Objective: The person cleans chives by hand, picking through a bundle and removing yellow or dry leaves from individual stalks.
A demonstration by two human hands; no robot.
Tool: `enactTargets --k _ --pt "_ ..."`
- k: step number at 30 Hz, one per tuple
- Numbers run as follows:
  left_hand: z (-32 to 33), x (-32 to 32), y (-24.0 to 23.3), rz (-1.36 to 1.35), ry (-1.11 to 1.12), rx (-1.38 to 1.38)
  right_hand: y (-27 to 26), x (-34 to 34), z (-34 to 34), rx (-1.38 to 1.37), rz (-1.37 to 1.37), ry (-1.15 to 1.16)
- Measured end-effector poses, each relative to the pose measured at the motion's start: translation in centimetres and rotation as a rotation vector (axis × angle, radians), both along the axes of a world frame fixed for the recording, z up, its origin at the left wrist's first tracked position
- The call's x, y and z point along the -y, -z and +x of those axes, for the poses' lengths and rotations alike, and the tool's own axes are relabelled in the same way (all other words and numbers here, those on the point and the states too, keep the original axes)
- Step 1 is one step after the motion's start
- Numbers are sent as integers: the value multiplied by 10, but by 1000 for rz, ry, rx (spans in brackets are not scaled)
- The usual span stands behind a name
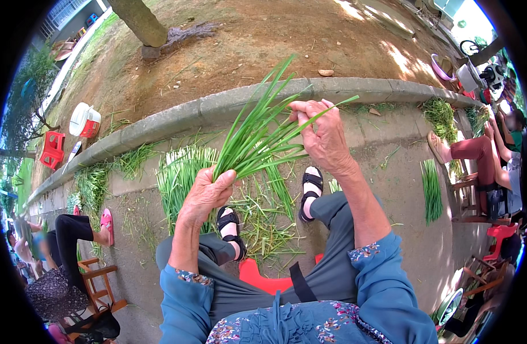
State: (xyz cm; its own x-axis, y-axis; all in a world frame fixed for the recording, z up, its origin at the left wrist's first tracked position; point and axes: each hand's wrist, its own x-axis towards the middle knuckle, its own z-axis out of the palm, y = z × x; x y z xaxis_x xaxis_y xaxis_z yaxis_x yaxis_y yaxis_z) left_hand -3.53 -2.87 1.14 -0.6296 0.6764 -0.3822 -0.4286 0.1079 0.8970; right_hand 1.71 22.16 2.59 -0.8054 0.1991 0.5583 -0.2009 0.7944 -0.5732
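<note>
My left hand (212,191) grips a bunch of long green leaves that look like garlic chives (257,144) near its lower end. The leaves fan out up and to the right. At the right side of the fan my right hand (326,135) pinches a few leaves between thumb and fingers; one long leaf passes across that hand. Left of my feet lies a large pile of chives (182,176) with pale ends. Between my sandals is a small row of chives (280,187), beside loose, partly yellowed trimmings (263,228) scattered on the pavement.
A concrete kerb (246,103) crosses ahead, with bare soil beyond. Seated people are at left and right, beside wooden chairs (102,286). A white bucket (85,120) and red stool (53,149) stand at left. Another chive bundle (431,191) lies at right. I sit on a red stool (261,277).
</note>
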Motion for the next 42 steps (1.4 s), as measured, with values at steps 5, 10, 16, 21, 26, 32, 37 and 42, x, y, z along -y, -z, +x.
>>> enactTargets --k 5,10,16,21,26,32,37,42 --pt "0 1 1 -2 -6 -3 -3 4 0 -1 13 -4" --pt "-1 0 0 -6 -13 2 -2 5 0 16 46 2" --pt "0 0 0 -7 -16 -15 3 3 -3 -7 65 19" --pt "-1 1 1 -6 -8 -18 5 6 -4 -16 74 57" --pt "0 1 -1 -16 -2 -23 5 7 -4 -40 71 123" --pt "1 0 0 -15 48 -31 4 5 -1 -17 41 247" --pt "2 -3 2 -23 83 -43 8 4 -5 -78 134 366" --pt "6 0 -2 -54 63 -70 10 -1 -9 -15 299 536"
